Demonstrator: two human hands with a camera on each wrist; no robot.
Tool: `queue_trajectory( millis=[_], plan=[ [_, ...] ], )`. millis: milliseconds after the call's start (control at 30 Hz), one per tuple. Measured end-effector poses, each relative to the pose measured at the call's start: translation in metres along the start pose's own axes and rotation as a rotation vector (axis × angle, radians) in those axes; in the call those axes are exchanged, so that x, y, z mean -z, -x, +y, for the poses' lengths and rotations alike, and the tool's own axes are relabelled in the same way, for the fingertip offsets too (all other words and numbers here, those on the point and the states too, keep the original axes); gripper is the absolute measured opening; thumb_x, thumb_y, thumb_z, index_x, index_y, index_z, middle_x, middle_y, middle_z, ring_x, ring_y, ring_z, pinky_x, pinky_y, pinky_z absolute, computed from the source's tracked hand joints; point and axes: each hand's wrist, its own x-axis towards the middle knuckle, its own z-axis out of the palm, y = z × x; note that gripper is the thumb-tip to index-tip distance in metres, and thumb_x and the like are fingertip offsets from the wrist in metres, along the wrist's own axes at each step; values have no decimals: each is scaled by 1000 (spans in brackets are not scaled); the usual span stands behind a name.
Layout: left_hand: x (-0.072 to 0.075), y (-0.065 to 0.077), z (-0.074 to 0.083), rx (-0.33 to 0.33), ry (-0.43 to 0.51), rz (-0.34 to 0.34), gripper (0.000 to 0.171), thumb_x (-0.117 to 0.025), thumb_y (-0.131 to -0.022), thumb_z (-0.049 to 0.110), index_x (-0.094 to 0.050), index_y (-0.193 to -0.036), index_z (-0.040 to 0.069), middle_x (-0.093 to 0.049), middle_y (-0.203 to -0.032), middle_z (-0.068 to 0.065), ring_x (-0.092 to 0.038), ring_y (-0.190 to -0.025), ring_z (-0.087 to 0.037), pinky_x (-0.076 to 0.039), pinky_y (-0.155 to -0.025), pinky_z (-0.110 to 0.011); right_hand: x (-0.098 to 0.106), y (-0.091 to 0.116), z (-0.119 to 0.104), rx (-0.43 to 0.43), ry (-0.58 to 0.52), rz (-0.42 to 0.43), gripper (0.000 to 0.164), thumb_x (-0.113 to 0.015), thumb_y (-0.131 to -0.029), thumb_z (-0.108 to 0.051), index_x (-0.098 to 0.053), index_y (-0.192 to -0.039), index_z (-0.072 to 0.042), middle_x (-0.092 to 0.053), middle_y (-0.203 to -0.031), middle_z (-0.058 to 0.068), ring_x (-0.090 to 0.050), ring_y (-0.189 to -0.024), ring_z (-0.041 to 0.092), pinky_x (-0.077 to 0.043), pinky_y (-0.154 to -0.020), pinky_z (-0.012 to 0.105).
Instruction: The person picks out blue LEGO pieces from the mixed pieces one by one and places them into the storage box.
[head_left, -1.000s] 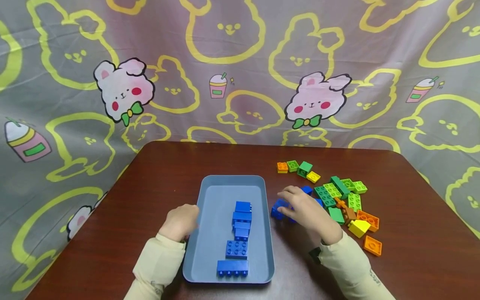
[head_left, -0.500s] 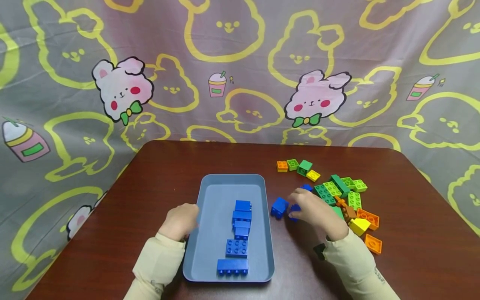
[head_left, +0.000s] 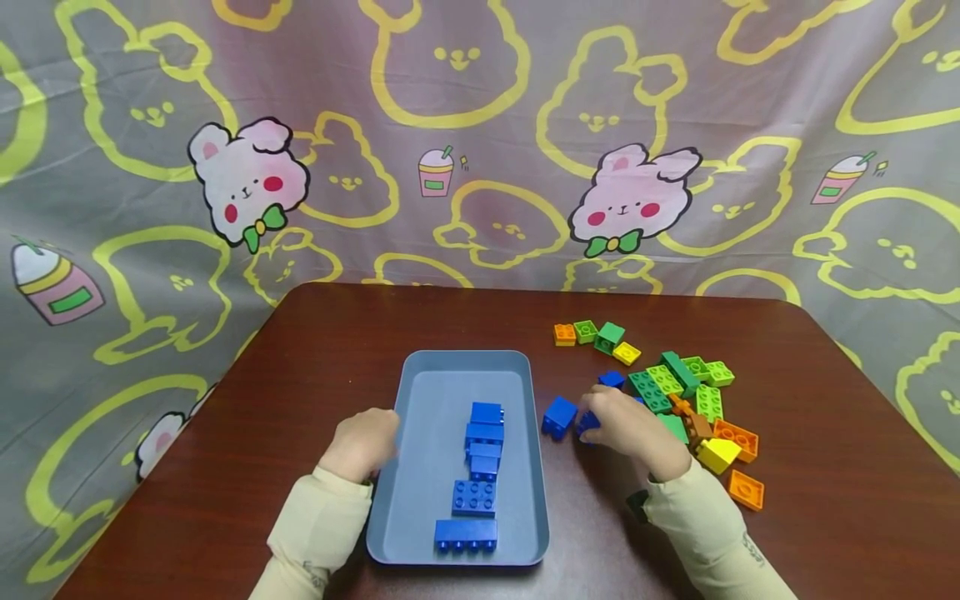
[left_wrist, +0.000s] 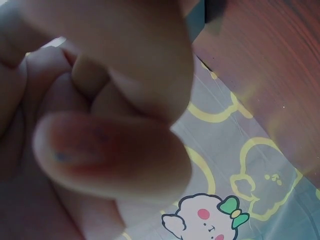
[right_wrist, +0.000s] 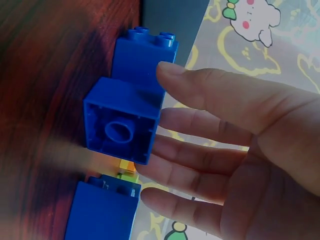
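Observation:
My right hand (head_left: 633, 429) reaches over loose blue blocks right of the tray (head_left: 431, 475). In the right wrist view its thumb and fairly straight fingers lie beside a blue block with its hollow underside showing (right_wrist: 122, 90). Behind that is a studded blue block (right_wrist: 142, 57), overlapped by the thumb tip; another blue block (right_wrist: 102, 210) lies below. In the head view, one blue block (head_left: 558, 417) sits between hand and tray, and another (head_left: 611, 379) beyond the fingers. My left hand (head_left: 362, 443) rests at the tray's left rim, fingers loosely curled around nothing visible.
Inside the tray several blue bricks (head_left: 474, 497) form a rough column on the right side. Green, orange, brown and yellow bricks (head_left: 663, 381) are heaped right of my right hand. A small row of bricks (head_left: 609, 337) lies farther back. A patterned cloth (head_left: 480, 225) hangs behind the table.
My right hand has shifted right from the blue block nearest the tray to the one beside it, uncovering the first. The left hand stays at the tray's rim.

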Motion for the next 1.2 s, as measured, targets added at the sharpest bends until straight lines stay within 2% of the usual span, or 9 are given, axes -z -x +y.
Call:
queue_trajectory(
  millis=[733, 1200],
  plan=[
    [-1, 2, -2, 5, 8, 6, 34, -56, -84, 2, -48, -52, 9, -58, -47, -8, -51, -37, -14, -39, -40, -26, -4, -2, 2, 17, 2, 22, 13, -75, -70, 2, -69, -81, 2, -68, -81, 16, -64, -72, 25, -59, -62, 36],
    [1, 2, -1, 1, -1, 6, 32, -59, -83, 2, -49, -54, 9, -58, -49, -8, -52, -38, -15, -40, -41, -27, 1, 0, 8, 70, 46, 116, 16, -76, -68, 4, -68, -82, 4, -69, -80, 16, -61, -74, 25, -58, -63, 38]
  ],
)
